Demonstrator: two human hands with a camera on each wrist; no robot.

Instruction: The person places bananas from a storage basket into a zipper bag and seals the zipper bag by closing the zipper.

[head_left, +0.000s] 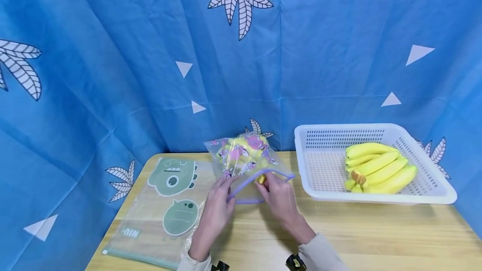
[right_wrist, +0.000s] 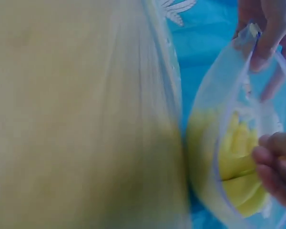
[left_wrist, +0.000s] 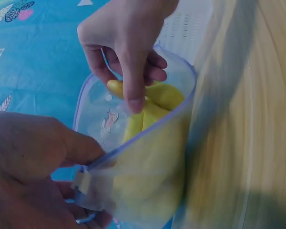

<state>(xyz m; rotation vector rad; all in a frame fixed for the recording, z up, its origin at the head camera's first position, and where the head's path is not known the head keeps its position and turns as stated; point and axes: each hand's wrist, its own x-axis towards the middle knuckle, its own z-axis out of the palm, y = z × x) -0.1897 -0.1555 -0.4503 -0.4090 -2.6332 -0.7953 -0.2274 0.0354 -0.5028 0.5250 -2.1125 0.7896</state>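
A clear zip bag [head_left: 236, 153] with pink and purple prints and a lilac rim lies with its mouth toward me. My left hand [head_left: 218, 202] grips the left end of that rim, close to the white slider in the left wrist view. Inside the mouth, my right hand [head_left: 280, 200] pinches the stem of a bunch of bananas [left_wrist: 167, 98]. The bunch fills the bag's lower part and shows yellow through its wall, also in the right wrist view. The bag's mouth stands spread between my two hands.
To the right, a white plastic basket [head_left: 312, 158] holds another bunch of bananas [head_left: 384, 168]. A flat clear zip bag [head_left: 147, 221] with green dinosaur prints lies at the table's left. Behind the wooden table [head_left: 376, 233] hangs a blue patterned curtain [head_left: 324, 53].
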